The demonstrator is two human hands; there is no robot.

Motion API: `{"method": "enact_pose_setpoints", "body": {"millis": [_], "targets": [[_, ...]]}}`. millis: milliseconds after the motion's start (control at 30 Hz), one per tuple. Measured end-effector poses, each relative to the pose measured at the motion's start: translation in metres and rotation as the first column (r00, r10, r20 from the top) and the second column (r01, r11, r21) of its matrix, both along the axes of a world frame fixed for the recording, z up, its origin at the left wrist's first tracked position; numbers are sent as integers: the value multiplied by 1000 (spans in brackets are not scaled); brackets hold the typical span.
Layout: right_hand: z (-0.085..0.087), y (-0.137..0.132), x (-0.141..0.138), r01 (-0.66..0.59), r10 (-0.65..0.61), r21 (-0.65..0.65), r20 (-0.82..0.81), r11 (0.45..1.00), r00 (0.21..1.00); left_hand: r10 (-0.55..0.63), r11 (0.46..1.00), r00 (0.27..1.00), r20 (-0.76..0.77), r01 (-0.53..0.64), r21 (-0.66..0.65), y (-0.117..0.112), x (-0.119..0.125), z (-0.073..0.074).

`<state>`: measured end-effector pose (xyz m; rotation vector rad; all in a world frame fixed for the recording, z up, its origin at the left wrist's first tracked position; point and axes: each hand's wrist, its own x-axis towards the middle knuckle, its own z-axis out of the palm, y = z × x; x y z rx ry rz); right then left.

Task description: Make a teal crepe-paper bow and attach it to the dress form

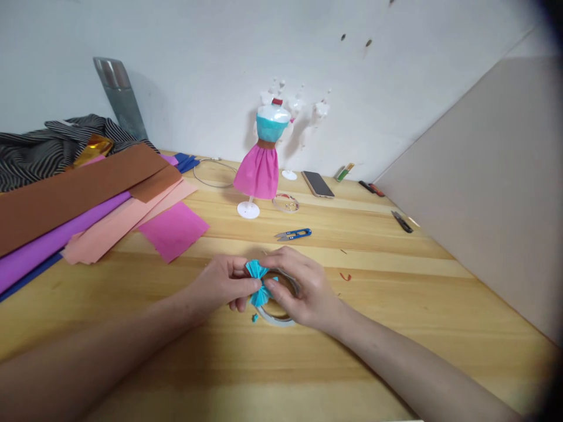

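My left hand [220,284] pinches a small pleated blue paper bow [258,283] at its middle, low over the wooden table [396,305]. My right hand [303,287] is closed round a roll of clear tape [281,316], its thumb and fingers meeting the bow. A tiny blue scrap [254,317] lies just under the bow. Behind my hands stands a small mannequin [263,158] in a blue top and pink paper skirt.
Blue thread snips [294,235] lie beyond my hands. Sheets of brown, purple, peach and pink paper [101,211] pile at the left by striped cloth [48,146]. A phone [317,184], clear tape ring [286,203], pens and a cutter [402,221] lie further back.
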<state>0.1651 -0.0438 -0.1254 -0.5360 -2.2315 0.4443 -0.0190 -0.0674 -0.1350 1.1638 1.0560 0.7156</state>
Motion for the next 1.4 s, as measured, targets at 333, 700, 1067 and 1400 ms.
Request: {"method": "enact_pose_setpoints", "body": {"millis": [333,700,1067,1400], "targets": [[0,-2,0,17,-20,-97,-24,995,1000,76,997,993,90,-75,-22,0,-2,-3],[-7,0,1,44,-44,0,18,999,999,142,989,982,124,-137,-51,0,0,-2],[-8,-1,-1,79,-80,-76,-9,994,997,38,999,982,186,-32,-39,3,-5,-5],[-8,-4,-2,138,-138,-3,-57,990,989,7,1000,1000,12,-7,26,-4,2,-4]]}}
